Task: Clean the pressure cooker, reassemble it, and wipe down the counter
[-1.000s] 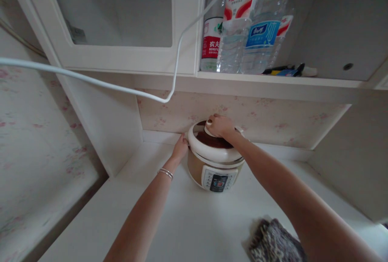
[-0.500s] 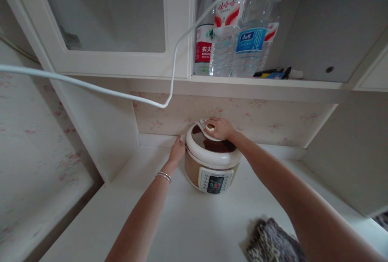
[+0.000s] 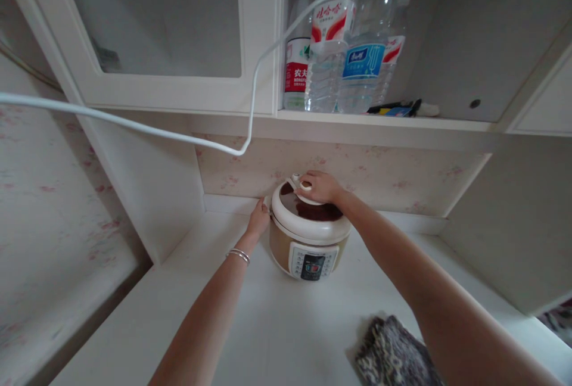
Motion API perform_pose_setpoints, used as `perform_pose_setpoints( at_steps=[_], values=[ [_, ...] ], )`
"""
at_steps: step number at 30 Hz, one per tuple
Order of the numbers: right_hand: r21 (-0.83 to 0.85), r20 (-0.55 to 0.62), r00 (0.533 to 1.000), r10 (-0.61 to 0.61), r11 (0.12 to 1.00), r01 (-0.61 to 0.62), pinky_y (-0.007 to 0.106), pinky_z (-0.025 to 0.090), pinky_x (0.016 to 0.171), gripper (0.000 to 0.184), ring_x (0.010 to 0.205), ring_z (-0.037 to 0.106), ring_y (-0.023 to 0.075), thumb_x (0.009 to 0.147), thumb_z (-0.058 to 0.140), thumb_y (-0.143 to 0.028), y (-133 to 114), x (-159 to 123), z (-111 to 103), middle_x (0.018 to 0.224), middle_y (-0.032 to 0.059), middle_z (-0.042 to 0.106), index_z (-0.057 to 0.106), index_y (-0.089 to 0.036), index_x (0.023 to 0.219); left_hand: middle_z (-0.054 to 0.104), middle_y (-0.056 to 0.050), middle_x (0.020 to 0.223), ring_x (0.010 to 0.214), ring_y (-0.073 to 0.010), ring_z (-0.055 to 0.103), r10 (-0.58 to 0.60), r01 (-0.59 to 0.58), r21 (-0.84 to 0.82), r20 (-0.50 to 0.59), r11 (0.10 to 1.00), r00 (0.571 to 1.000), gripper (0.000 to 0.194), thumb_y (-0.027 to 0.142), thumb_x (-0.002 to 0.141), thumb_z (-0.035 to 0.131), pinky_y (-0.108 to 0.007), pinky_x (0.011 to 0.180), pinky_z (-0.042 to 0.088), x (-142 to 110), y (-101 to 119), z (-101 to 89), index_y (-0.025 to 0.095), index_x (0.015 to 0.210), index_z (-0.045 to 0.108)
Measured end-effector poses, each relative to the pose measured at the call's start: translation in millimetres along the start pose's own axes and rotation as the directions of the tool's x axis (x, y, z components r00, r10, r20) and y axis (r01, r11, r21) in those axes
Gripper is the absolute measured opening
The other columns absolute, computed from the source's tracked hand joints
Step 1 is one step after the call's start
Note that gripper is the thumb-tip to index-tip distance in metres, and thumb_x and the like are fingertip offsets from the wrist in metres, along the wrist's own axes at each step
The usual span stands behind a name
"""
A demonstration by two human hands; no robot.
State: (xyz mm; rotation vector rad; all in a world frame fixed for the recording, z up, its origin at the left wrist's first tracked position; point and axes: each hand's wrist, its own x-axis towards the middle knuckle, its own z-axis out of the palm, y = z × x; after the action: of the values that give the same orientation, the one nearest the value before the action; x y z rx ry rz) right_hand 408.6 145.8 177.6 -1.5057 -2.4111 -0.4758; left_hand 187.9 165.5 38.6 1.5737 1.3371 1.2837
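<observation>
A tan and white electric cooker (image 3: pixel 308 243) with a dark glass lid and a front button panel stands on the white counter (image 3: pixel 277 326) against the back wall. My right hand (image 3: pixel 319 186) lies over the far part of the lid, fingers curled round its white knob. At the cooker's left side my left hand (image 3: pixel 259 216) presses on the rim, its fingers mostly hidden behind the pot; a silver bangle rings that wrist.
A white cable (image 3: pixel 134 127) sags across the view from the left and up past the shelf. Several plastic bottles (image 3: pixel 339 46) stand on the open shelf above. A glass-fronted cabinet door (image 3: pixel 156 22) hangs upper left. A dark patterned cloth (image 3: pixel 393 356) lies on the counter at lower right.
My right hand has shifted from the top of the lid knob toward the lid's far edge. The left hand stays at the cooker's left side. The camera moved slightly.
</observation>
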Motion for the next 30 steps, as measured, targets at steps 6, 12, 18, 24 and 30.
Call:
perform_pose_setpoints(
  at_steps=[6,12,18,24,30],
  values=[
    [0.003,0.009,0.999,0.046,0.999,-0.046,0.047,0.029,0.101,0.065,0.118,0.047,0.0297,0.082,0.046,-0.071,-4.7,-16.2,-25.6,0.131,0.0102,0.052,0.051,-0.03,0.131,0.049,-0.015,0.141,0.133,-0.0261,0.042,-0.016,0.019,0.081,-0.036,0.997,0.999,0.047,0.038,0.094,0.036,-0.04,0.111,0.03,-3.4,10.5,-2.3,0.015,0.135,0.046],
    [0.262,-0.173,0.971,0.166,0.958,-0.117,0.039,0.037,0.097,0.046,0.111,0.053,0.0235,0.095,0.035,-0.05,-5.2,-118.4,-46.3,0.121,0.0104,0.059,0.052,-0.023,0.128,0.054,-0.017,0.134,0.127,-0.0257,0.048,-0.018,0.024,0.093,-0.067,0.995,0.998,0.04,0.027,0.094,0.037,-0.039,0.107,0.034,-9.9,21.5,-6.1,0.012,0.128,0.051],
    [0.579,0.122,0.784,0.609,0.598,-0.554,0.032,0.048,0.076,0.044,0.081,0.062,0.0198,0.086,0.043,-0.058,14.2,-286.9,-2.8,0.093,0.0069,0.068,0.064,-0.023,0.102,0.048,-0.02,0.129,0.127,-0.0274,0.041,0.171,-0.12,0.194,-0.27,0.974,0.948,0.032,0.02,0.092,0.039,-0.042,0.11,0.029,-59.7,45.9,-5.6,0.01,0.12,0.052],
    [0.663,0.211,0.296,0.931,0.086,-0.743,0.03,0.042,0.052,0.053,0.051,0.051,0.0155,0.068,0.05,-0.069,16.9,-393.9,53.9,0.063,0.0025,0.062,0.066,-0.019,0.078,0.06,-0.008,0.112,0.11,-0.0214,0.054,0.504,-0.61,0.037,0.526,0.792,0.685,0.027,0.032,0.094,0.042,-0.034,0.102,0.039,-202.0,82.3,69.4,0.023,0.111,0.06],
    [0.618,0.14,0.157,0.978,0.038,-0.785,0.034,0.044,0.054,0.047,0.058,0.058,0.0228,0.067,0.046,-0.068,-4.0,-424.8,81.7,0.058,0.0028,0.061,0.063,-0.025,0.065,0.04,-0.01,0.148,0.138,-0.0337,0.029,0.371,-0.738,-0.074,0.895,0.671,0.248,0.078,0.063,0.075,0.059,-0.05,0.112,0.022,-280.4,50.6,155.4,0.025,0.14,0.043]
  ],
)
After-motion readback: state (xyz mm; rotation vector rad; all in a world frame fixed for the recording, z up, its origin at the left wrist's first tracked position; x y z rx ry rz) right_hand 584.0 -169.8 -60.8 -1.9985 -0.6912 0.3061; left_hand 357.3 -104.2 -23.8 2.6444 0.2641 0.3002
